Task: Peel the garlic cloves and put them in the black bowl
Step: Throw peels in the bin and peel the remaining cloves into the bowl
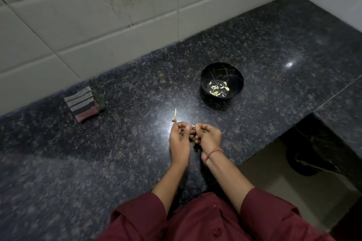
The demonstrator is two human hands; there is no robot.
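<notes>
Black bowl (235, 72), ten-ish cloves (217, 88), left hand (179, 139), right hand (208, 137) pinching clove (193, 126)

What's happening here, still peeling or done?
Still peeling. A person stands at a dark stone counter with the left hand and right hand brought together, pinching a small clove between the fingertips. The black bowl, farther back on the right, holds a handful of peeled cloves. A bare garlic stalk lies just beyond the hands, and a striped cloth lies to the left.
</notes>
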